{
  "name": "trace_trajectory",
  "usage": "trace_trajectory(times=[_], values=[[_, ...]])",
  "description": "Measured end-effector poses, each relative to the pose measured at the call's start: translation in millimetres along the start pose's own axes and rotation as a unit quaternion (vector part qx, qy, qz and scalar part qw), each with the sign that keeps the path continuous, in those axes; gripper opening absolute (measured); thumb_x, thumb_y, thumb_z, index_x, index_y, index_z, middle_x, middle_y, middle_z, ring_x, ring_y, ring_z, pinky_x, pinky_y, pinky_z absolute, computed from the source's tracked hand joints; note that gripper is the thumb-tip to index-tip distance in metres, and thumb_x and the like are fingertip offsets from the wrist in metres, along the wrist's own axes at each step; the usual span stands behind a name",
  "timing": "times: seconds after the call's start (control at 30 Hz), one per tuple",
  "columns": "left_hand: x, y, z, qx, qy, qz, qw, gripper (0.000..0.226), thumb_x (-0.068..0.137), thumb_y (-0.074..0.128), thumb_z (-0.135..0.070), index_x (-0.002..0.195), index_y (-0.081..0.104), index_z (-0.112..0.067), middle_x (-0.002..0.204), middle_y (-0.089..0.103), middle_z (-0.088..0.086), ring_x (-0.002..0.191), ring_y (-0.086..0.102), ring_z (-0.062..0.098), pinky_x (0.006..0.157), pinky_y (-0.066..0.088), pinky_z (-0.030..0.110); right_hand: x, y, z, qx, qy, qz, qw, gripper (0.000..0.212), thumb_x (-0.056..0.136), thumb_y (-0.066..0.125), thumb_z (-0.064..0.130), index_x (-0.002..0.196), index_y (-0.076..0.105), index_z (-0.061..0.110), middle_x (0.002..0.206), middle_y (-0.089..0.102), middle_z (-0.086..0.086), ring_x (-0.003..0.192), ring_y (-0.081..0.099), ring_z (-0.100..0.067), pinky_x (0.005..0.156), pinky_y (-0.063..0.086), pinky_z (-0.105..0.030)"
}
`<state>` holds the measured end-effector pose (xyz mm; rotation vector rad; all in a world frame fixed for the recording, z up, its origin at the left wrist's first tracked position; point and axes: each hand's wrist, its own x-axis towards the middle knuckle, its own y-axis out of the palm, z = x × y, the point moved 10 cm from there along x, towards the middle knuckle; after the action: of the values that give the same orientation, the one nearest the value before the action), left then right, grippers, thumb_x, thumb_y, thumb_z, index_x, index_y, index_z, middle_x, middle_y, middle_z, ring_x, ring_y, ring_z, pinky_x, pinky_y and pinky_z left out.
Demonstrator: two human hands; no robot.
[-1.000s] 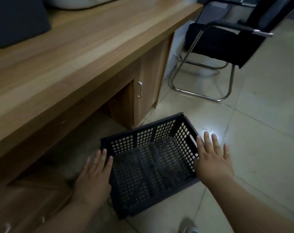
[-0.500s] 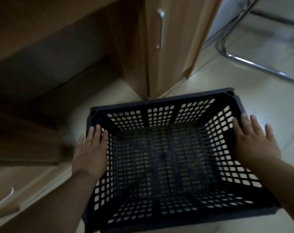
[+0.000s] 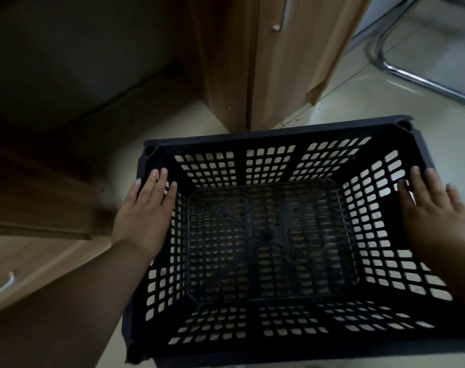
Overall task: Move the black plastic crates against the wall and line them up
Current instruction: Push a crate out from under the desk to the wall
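Note:
One black plastic crate (image 3: 268,322) with perforated walls and floor fills the lower middle of the head view, empty and upright on the pale tiled floor. My left hand (image 3: 143,213) lies flat with straight fingers on the crate's left rim. My right hand (image 3: 435,216) lies flat the same way on the right rim. The crate's far edge sits just in front of the desk's cupboard corner. No wall and no other crate is in view.
A wooden desk cupboard (image 3: 287,62) with a metal handle stands just beyond the crate. The dark kneehole (image 3: 80,62) opens to its left. A drawer front (image 3: 26,269) with a handle is at lower left. A chrome chair leg (image 3: 422,78) runs at upper right.
The view has dropped close to the crate, which now looks much larger and squarer to me. Both hands have gone from hovering beside it to resting flat on its side rims.

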<state>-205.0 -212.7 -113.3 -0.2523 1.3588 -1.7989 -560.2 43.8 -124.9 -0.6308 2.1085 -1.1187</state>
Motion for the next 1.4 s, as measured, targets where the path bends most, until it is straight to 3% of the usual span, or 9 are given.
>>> trace_trajectory(times=[0.07, 0.17, 0.3, 0.53, 0.6, 1.1, 1.2, 1.3, 1.4], values=[[-12, 0, 5, -0.004, 0.009, 0.003, 1.0, 0.068, 0.097, 0.028, -0.019, 0.143, -0.022, -0.014, 0.15, -0.031, 0.01, 0.141, -0.025, 0.023, 0.097, -0.033, 0.035, -16, -12, 1, -0.003, 0.005, 0.033, 0.999, 0.075, 0.089, 0.045, 0.023, 0.137, -0.012, 0.014, 0.149, -0.026, -0.006, 0.116, -0.057, -0.013, 0.1, -0.034, -0.032], [-43, 1, 19, 0.005, 0.015, 0.018, 1.0, 0.071, 0.096, 0.031, -0.017, 0.141, -0.024, -0.014, 0.141, -0.039, 0.01, 0.134, -0.033, 0.02, 0.088, -0.041, 0.034, -46, -32, 9, -0.016, -0.007, 0.064, 0.998, 0.072, 0.093, 0.031, 0.022, 0.134, -0.027, 0.014, 0.14, -0.043, -0.006, 0.113, -0.056, -0.02, 0.087, -0.04, -0.034], [-99, -8, 49, 0.013, 0.014, 0.017, 1.0, 0.07, 0.096, 0.034, -0.024, 0.145, -0.014, -0.015, 0.146, -0.031, 0.011, 0.133, -0.031, 0.02, 0.09, -0.043, 0.036, -94, -70, 18, -0.021, -0.025, 0.08, 0.996, 0.07, 0.092, 0.027, 0.018, 0.133, -0.03, 0.012, 0.14, -0.045, -0.007, 0.112, -0.057, -0.02, 0.082, -0.044, -0.035], [-213, -15, 102, 0.053, -0.02, 0.11, 0.992, 0.069, 0.097, 0.026, -0.017, 0.129, -0.035, -0.013, 0.136, -0.043, 0.012, 0.126, -0.038, 0.021, 0.074, -0.047, 0.036, -174, -126, 49, -0.029, -0.092, 0.048, 0.994, 0.068, 0.092, 0.031, 0.018, 0.135, -0.021, 0.013, 0.147, -0.031, -0.009, 0.106, -0.063, -0.016, 0.086, -0.044, -0.034], [-251, -15, 116, 0.052, -0.035, 0.123, 0.99, 0.07, 0.097, 0.028, -0.017, 0.128, -0.035, -0.014, 0.136, -0.042, 0.011, 0.124, -0.038, 0.022, 0.072, -0.048, 0.036, -198, -139, 60, -0.06, -0.109, 0.042, 0.991, 0.064, 0.093, 0.023, 0.017, 0.132, -0.029, 0.014, 0.143, -0.039, -0.009, 0.095, -0.068, -0.017, 0.079, -0.046, -0.035], [-611, 12, 255, -0.009, -0.199, 0.22, 0.955, 0.068, 0.099, 0.026, -0.017, 0.129, -0.035, -0.015, 0.134, -0.045, 0.01, 0.124, -0.04, 0.024, 0.075, -0.047, 0.037, -436, -265, 212, -0.118, -0.285, 0.003, 0.951, 0.064, 0.096, 0.022, 0.023, 0.128, -0.032, 0.012, 0.136, -0.045, -0.011, 0.075, -0.071, -0.021, 0.062, -0.048, -0.034], [-683, 25, 294, -0.037, -0.227, 0.233, 0.945, 0.068, 0.099, 0.026, -0.016, 0.133, -0.033, -0.017, 0.136, -0.043, 0.008, 0.125, -0.04, 0.022, 0.101, -0.033, 0.037, -485, -290, 266, -0.13, -0.329, -0.019, 0.935, 0.06, 0.096, 0.02, 0.02, 0.127, -0.031, 0.011, 0.136, -0.043, -0.011, 0.073, -0.071, -0.02, 0.061, -0.048, -0.034], [-756, 48, 342, -0.065, -0.248, 0.266, 0.929, 0.069, 0.098, 0.026, -0.012, 0.136, -0.031, -0.019, 0.138, -0.042, 0.007, 0.125, -0.04, 0.022, 0.112, -0.018, 0.039, -539, -320, 332, -0.121, -0.372, -0.04, 0.919, 0.06, 0.097, 0.019, 0.021, 0.134, -0.028, 0.009, 0.134, -0.041, -0.009, 0.095, -0.067, -0.024, 0.06, -0.048, -0.033], [-817, 76, 392, -0.084, -0.259, 0.28, 0.92, 0.069, 0.098, 0.026, -0.011, 0.138, -0.03, -0.021, 0.138, -0.043, 0.005, 0.126, -0.04, 0.022, 0.112, -0.019, 0.04, -592, -343, 400, -0.113, -0.39, -0.05, 0.913, 0.06, 0.099, 0.018, 0.023, 0.143, -0.019, 0.006, 0.138, -0.038, -0.009, 0.135, -0.033, -0.022, 0.101, -0.033, -0.043]])
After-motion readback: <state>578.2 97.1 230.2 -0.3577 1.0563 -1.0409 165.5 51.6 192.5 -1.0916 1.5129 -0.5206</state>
